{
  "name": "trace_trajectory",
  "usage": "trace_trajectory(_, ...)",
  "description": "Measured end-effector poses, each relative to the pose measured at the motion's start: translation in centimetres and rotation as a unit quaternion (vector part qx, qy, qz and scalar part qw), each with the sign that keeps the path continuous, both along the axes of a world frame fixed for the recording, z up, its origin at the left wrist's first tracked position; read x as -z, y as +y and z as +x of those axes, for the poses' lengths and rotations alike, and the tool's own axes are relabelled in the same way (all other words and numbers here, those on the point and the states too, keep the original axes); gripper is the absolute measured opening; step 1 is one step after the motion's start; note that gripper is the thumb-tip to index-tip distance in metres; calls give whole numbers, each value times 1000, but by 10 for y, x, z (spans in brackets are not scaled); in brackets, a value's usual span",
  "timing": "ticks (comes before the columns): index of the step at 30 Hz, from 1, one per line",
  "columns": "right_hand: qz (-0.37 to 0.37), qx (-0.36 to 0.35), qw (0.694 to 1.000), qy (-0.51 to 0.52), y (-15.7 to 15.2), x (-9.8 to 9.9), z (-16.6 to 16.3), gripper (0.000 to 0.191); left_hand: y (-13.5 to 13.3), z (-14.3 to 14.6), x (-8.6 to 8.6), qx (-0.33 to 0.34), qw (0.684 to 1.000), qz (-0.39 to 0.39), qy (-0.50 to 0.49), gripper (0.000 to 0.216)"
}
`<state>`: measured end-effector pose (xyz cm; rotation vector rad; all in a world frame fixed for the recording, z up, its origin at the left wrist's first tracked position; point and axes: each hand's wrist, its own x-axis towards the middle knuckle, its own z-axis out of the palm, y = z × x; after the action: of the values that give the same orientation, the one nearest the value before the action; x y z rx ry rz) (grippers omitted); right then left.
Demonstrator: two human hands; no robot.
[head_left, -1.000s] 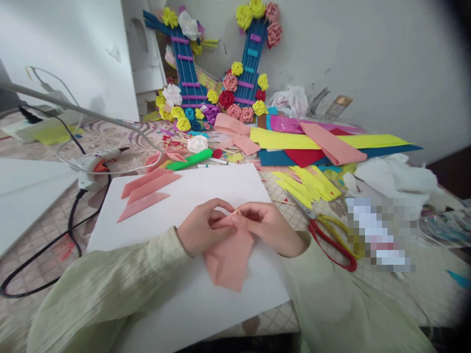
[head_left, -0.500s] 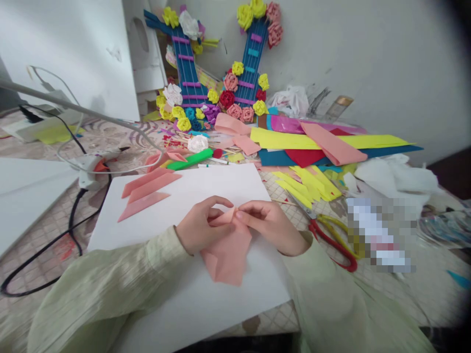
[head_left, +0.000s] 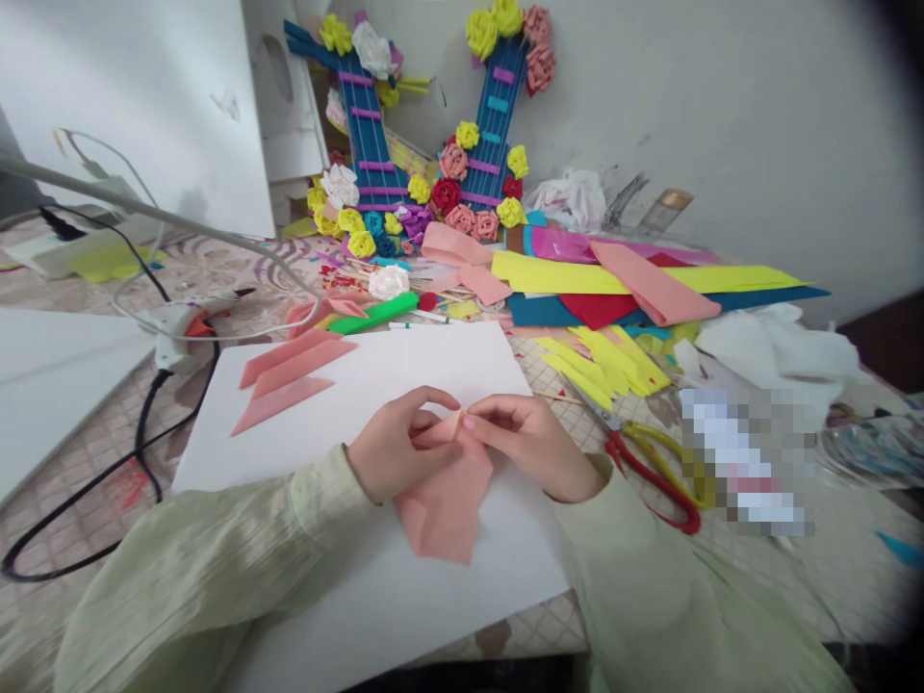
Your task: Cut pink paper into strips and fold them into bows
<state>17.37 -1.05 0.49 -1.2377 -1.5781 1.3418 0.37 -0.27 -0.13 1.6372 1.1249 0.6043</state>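
A folded piece of pink paper [head_left: 442, 510] is held between both hands, its creased lower part hanging toward me over a white board [head_left: 324, 568]. My left hand [head_left: 404, 438] is closed on its upper left edge, thumb lying across the front. Opposite it, my right hand [head_left: 538, 443] pinches the paper's top corner between thumb and fingers. The fingertips of the two hands nearly meet at that corner. Folded pink paper strips [head_left: 293, 371] lie on the board's far left part.
Scissors [head_left: 654, 472] with red and yellow handles lie at right, beside yellow paper strips [head_left: 606, 361]. A corded glue gun [head_left: 177, 332] is at left. Blue paper guitars [head_left: 372, 135] with paper flowers lean at the back. A green stick [head_left: 375, 313] lies behind the board.
Almost nothing differs. The pink paper's lower edge has shifted very slightly, and both hands keep their hold at the top corner.
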Motion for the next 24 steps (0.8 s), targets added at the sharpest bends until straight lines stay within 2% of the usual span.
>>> trace_trajectory(7,-30,-22,999,9,-1,1,-3,23,-1,2,1,1,1000,22,2,31)
trace_trajectory(14,-19,-15,1000,4,-2,3,-3,19,-2,2,0,9,999,38,11,32)
trace_trajectory(24,-32,9,999,25,-1,2,-1,15,0,1,3,-12,988,-73,-134,32)
